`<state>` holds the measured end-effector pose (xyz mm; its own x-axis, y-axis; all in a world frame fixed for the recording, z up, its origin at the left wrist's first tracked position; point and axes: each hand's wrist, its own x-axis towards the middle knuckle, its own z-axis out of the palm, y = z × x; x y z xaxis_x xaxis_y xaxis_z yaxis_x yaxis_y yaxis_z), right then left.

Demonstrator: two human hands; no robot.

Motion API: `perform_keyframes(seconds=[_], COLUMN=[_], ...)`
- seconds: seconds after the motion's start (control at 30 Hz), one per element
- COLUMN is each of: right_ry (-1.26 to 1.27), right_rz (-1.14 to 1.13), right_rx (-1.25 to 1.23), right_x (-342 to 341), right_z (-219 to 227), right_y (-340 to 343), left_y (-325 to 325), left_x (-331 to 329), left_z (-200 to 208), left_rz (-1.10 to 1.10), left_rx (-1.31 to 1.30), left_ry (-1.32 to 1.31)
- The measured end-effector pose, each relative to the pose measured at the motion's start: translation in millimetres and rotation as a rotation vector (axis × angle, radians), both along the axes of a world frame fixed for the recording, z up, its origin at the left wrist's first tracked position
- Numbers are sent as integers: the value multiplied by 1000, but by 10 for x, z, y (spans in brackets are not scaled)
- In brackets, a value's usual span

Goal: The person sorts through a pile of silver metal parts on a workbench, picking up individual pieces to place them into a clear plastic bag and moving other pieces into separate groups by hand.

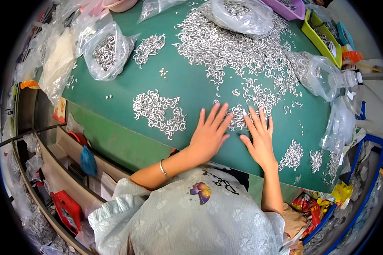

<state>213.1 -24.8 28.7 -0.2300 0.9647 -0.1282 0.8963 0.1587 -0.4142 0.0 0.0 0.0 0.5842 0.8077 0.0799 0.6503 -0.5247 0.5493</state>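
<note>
My left hand [208,135] lies flat on the green tabletop [195,93], fingers spread and pointing away from me. Beside it, my right hand [260,142] is also spread, palm down. Between their fingertips is a small cluster of silver C-shaped metal pieces [237,120], partly covered by the fingers. A loose pile of similar pieces [157,111] sits to the left of my left hand. Beyond both hands spreads a large heap of silver pieces [234,51], trailing down toward my right hand. Neither hand grips anything.
Clear plastic bags of metal parts stand at far left [106,55], far middle [242,19] and right [319,76]. A green basket [321,38] is at the back right. Small piles [291,156] lie near the right edge. Cardboard bins [64,157] flank the table's left.
</note>
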Motion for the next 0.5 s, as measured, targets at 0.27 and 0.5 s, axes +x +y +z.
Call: perform_keyframes(seconds=[0.27,0.5], right_ry=[101,95], right_rz=[-157,-67], right_rx=[289,155], right_x=[61,154], right_z=[-57,-58], right_y=[285,26], left_y=[-95,48], left_x=[317,121], left_z=[-17,85], left_rz=[-193,-71], left_rx=[71,51], left_ry=[149,28])
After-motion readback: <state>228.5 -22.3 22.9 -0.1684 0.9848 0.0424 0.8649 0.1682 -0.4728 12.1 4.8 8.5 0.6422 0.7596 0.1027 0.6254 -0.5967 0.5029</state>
